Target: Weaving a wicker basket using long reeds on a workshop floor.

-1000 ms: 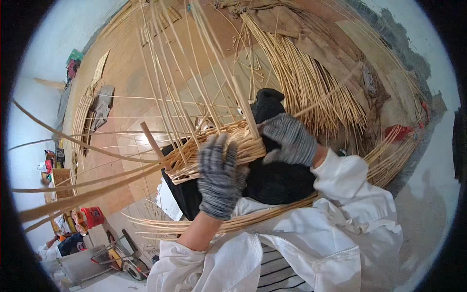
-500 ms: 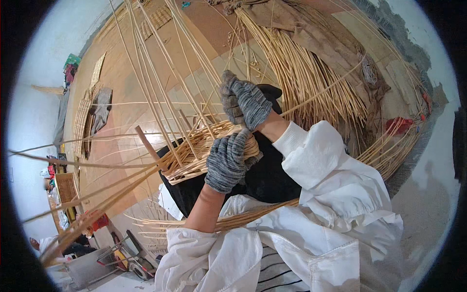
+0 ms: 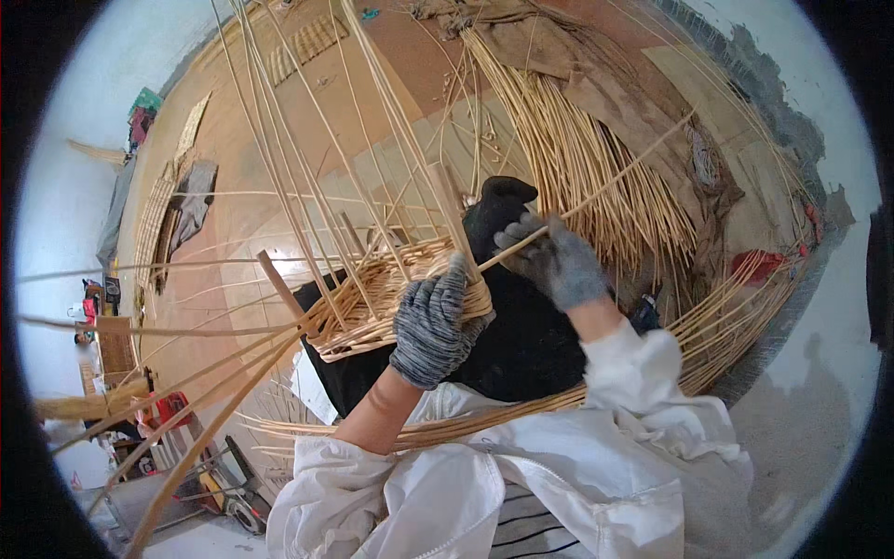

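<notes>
A partly woven wicker basket [image 3: 358, 340] rests on a black cloth [image 3: 521, 326] across my lap, with long rods rising from its far side. Wearing a grey knitted glove, my left hand [image 3: 430, 326] is closed over its near right edge, thumb up by a thick wooden corner peg [image 3: 450, 205]. To the right, my gloved right hand [image 3: 556, 263] is closed around a long wicker rod [image 3: 624, 177]. That rod slants from the basket's right corner up to the right. Another thick peg [image 3: 279, 279] stands at the left corner.
A large bundle of peeled rods [image 3: 587, 158] lies beyond my right hand, beside brown sacking [image 3: 624, 112]. More rods [image 3: 494, 417] cross my lap. Long rod ends [image 3: 205, 429] stick out leftward from the basket. A wheeled cart [image 3: 228, 494] stands at the lower left.
My right hand has moved right and down from the basket's corner, and now grips the rod farther out. The corner peg it covered now shows. My left hand stays on the edge.
</notes>
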Demonstrator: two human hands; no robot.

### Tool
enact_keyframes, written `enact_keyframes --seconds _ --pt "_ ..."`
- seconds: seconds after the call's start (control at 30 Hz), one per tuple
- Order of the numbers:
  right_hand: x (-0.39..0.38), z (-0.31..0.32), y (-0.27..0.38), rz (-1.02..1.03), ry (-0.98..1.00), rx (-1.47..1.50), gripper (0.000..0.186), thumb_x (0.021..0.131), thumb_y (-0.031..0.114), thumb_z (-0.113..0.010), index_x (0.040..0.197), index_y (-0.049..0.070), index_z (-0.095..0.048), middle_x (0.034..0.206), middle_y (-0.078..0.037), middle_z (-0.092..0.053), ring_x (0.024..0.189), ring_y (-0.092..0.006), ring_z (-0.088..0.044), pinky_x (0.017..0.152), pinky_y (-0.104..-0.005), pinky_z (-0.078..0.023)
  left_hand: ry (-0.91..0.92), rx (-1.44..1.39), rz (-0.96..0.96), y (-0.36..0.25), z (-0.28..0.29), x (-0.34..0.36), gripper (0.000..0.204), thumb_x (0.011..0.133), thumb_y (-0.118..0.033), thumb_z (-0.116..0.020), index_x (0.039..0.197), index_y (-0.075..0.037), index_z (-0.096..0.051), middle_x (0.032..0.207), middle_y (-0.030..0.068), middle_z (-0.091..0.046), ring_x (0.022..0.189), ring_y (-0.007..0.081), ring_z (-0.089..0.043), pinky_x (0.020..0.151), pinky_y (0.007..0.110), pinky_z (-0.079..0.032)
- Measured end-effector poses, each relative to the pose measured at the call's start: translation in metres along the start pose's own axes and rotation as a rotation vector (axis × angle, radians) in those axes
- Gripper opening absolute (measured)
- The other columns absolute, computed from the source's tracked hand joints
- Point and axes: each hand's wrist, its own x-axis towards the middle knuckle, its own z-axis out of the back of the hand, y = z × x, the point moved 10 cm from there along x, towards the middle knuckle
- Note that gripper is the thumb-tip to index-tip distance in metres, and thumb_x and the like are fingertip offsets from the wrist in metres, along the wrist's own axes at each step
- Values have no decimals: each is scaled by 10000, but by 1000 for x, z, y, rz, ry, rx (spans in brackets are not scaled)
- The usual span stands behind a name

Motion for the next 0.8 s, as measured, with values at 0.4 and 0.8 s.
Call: enact_keyframes --seconds 0.4,0.8 --pt "-34 -8 9 17 43 17 263 881 325 -514 888 71 -580 1007 -178 -599 1008 -318 -567 896 -483 -456 -21 38 -62 -12 -1 4 925 590 -336 -754 1314 38 -316 938 139 -537 800 294 -538 709 383 -441" --pt "-107 -132 57 598 264 -1556 261 877 86 -512 1128 20 -544 1050 -68 -576 896 -156 -572 800 -261 -487 -156 316 176 -33 6 13 731 673 -289 -686 1264 12 -379 919 165 -513 864 336 -507 794 436 -400"
